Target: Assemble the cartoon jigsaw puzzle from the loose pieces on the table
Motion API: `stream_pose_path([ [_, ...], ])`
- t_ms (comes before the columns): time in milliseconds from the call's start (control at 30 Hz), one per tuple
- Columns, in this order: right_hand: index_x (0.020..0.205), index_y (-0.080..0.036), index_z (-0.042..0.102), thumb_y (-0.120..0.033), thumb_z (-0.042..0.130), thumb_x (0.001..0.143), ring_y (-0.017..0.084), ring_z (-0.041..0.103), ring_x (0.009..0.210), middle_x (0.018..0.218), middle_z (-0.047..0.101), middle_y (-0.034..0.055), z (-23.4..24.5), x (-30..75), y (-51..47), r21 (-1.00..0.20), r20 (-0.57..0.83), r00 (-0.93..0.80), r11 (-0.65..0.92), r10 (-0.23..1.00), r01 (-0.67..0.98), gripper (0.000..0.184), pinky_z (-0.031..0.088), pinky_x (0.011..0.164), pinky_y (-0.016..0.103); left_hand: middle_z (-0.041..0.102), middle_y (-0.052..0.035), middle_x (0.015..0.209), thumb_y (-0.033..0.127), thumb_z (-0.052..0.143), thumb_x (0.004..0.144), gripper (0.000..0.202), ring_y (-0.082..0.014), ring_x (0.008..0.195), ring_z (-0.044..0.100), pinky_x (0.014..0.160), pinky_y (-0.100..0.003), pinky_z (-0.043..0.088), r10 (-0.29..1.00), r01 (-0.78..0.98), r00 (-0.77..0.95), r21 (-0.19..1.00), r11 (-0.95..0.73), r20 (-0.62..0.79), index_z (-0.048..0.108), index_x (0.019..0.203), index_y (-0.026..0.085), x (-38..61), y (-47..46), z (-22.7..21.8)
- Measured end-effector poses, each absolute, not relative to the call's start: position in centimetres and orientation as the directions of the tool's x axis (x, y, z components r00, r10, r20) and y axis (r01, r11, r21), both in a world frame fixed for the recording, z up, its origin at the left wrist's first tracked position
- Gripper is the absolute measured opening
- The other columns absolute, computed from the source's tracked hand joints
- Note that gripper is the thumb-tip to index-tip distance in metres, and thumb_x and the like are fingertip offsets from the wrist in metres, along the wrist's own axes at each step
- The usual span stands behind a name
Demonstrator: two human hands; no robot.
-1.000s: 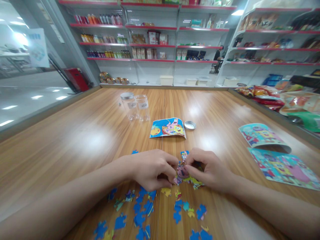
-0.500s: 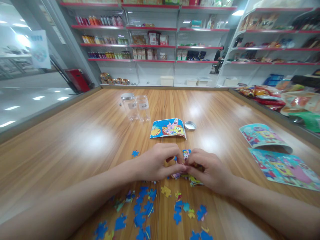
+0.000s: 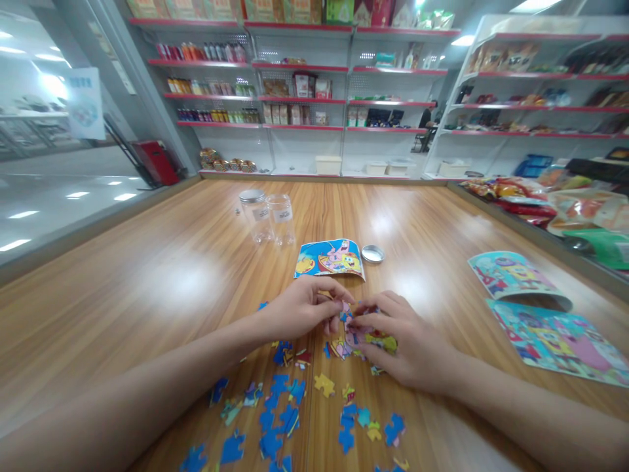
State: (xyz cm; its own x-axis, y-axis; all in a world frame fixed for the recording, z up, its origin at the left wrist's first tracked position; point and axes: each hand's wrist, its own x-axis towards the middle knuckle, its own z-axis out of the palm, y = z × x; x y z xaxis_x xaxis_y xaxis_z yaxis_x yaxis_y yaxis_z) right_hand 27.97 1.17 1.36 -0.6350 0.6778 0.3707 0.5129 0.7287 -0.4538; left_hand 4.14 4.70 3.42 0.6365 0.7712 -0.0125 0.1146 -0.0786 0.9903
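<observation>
My left hand (image 3: 299,309) and my right hand (image 3: 400,339) meet over a small joined cluster of puzzle pieces (image 3: 351,341) on the wooden table (image 3: 162,275). The left hand's fingers pinch a piece at the cluster's top left edge. My right hand lies over the cluster's right side, fingers curled and pressing on it. Several loose blue and yellow puzzle pieces (image 3: 289,410) are scattered on the table in front of me. A small cartoon picture sheet (image 3: 329,257) lies just beyond the hands.
Two clear jars (image 3: 268,216) stand further back, one capped, and a loose metal lid (image 3: 373,254) lies beside the sheet. Two larger cartoon sheets (image 3: 540,314) lie at the right. Snack bags (image 3: 555,203) line the right edge. Store shelves (image 3: 304,92) fill the background.
Both hands have shifted slightly away from me with the cluster. The camera has tipped, so the table sits lower in view. More of the loose pieces beneath the left hand now show.
</observation>
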Motion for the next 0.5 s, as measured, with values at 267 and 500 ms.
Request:
stream_pose_path([
  [267,0.114,-0.026,0.069,-0.030,0.065,0.093,0.024,0.057,0.106,0.112,0.063,0.0071,1.0,28.5,1.1,-0.421,0.364,-0.610,0.708,0.704,0.567,0.022,0.046,0.091,0.041,0.065,-0.0005,0.057,0.033,0.073,0.084,0.024,-0.0106,0.049,0.060,0.045,-0.018,0.046,0.820,0.152,0.565,0.988,0.007,-0.092,0.060,0.087,0.013,3.5,5.5,2.3],
  [500,0.112,-0.026,0.070,-0.032,0.065,0.094,0.022,0.058,0.105,0.111,0.063,0.0064,1.3,28.4,1.3,-0.453,0.352,-0.605,0.695,0.714,0.558,0.020,0.046,0.090,0.040,0.063,0.0007,0.057,0.035,0.072,0.085,0.024,-0.0078,0.048,0.054,0.046,-0.018,0.043,0.801,0.128,0.592,0.992,0.012,-0.086,0.060,0.085,0.013,3.0,6.3,1.8],
])
